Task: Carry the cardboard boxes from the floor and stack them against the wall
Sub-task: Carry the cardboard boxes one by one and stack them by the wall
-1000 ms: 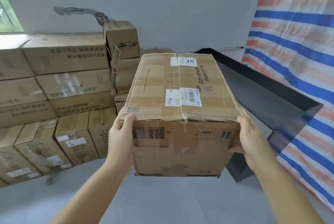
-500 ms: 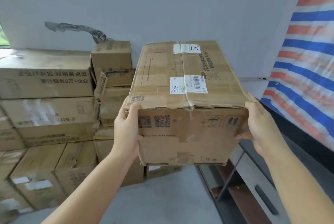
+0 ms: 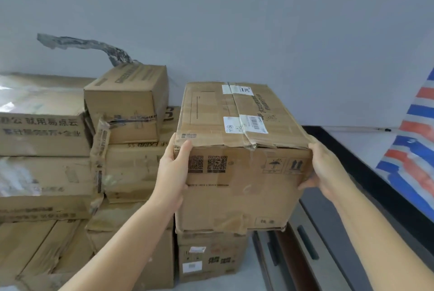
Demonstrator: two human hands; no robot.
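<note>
Head view: the carried box [image 3: 237,173] sits at the right end of the stack, on a lower box [image 3: 211,257] by the wall. The left hand [image 3: 173,173] and right hand [image 3: 321,168] clamp its near upper corners, thumbs on the front. It looks stiff, dented and fairly heavy; its side faces seem the safest hold.

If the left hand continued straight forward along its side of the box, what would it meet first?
Probably the stacked boxes just left of the carried box. The left hand points toward them, though depth is unclear; the wall lies behind.
</note>
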